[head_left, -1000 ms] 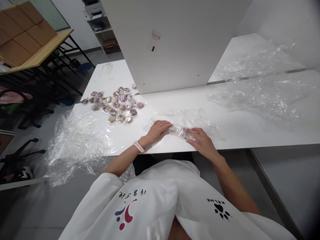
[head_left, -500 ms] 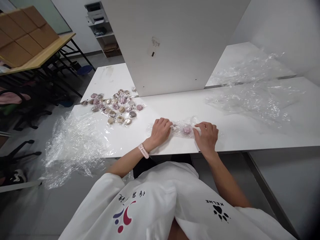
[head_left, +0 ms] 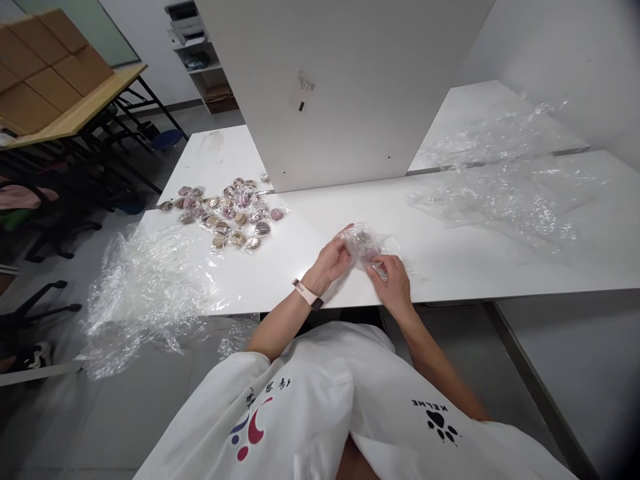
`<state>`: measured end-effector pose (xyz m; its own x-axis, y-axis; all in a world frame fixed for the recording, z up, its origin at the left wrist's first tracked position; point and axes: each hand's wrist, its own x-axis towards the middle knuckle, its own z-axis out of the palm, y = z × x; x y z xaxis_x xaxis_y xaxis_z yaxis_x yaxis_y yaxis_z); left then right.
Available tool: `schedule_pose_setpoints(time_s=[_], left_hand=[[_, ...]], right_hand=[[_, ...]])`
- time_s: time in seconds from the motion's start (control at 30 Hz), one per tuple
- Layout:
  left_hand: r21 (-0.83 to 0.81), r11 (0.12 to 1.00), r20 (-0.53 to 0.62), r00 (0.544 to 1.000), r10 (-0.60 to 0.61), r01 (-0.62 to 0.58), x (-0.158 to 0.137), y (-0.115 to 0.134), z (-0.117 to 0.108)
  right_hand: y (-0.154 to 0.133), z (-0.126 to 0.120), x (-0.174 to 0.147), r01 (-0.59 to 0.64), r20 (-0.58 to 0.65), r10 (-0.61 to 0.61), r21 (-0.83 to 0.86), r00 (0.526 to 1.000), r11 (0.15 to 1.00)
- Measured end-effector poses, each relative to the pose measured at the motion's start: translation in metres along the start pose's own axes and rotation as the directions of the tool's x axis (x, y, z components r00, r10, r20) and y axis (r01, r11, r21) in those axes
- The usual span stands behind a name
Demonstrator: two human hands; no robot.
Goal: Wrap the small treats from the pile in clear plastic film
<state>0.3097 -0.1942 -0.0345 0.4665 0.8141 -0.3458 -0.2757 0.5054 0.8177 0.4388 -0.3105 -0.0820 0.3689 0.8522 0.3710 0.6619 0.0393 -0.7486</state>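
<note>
Between my hands is a crumpled clear plastic bag with small wrapped pieces inside, purplish and brownish. My left hand has its fingers closed round the bag's left side, and a pink-banded watch is on that wrist. My right hand pinches the bag's lower right edge. Exactly what the pieces are, I cannot make out. To the left, a spread of small round wrapped pieces, purple, tan and dark brown, lies on the white table.
A heap of clear plastic bags hangs over the table's left front edge. More clear plastic lies at the right. A white upright panel stands at the back of the table. Cardboard boxes rest on a wooden table further left.
The bag was stretched low along the table between both hands; now it is bunched and tilted up. My left hand turned and moved right, and my right hand moved left, closer to it.
</note>
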Motion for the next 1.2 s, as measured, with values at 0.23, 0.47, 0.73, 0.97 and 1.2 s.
schedule_pose_setpoints(time_s=[0.23, 0.47, 0.73, 0.97, 1.2], left_hand=[[-0.354, 0.907, 0.141, 0.972, -0.188, 0.226, -0.031, -0.011, 0.008], [0.157, 0.987, -0.015, 0.999, -0.033, 0.035, -0.053, -0.035, 0.014], [0.666, 0.713, 0.038, 0.965, 0.26, -0.218, -0.059, -0.02, 0.012], [0.716, 0.635, 0.06, 0.932, 0.358, -0.29, -0.075, -0.008, 0.027], [0.792, 0.439, 0.161, 0.839, 0.52, -0.424, -0.088, -0.011, -0.024]], right_hand=[[-0.028, -0.013, -0.013, -0.476, 0.112, 0.611, 0.741, 0.783, 0.473], [-0.044, -0.035, -0.003, -0.647, 0.484, 0.504, 0.731, 0.716, 0.217], [-0.047, -0.022, -0.016, -0.527, 0.358, 0.388, 0.514, 0.849, 0.677], [-0.045, -0.032, -0.018, -0.534, 0.481, 0.274, 0.564, 0.833, 0.63], [0.024, -0.085, 0.101, -0.274, -0.125, 0.456, 0.651, 0.881, 0.708]])
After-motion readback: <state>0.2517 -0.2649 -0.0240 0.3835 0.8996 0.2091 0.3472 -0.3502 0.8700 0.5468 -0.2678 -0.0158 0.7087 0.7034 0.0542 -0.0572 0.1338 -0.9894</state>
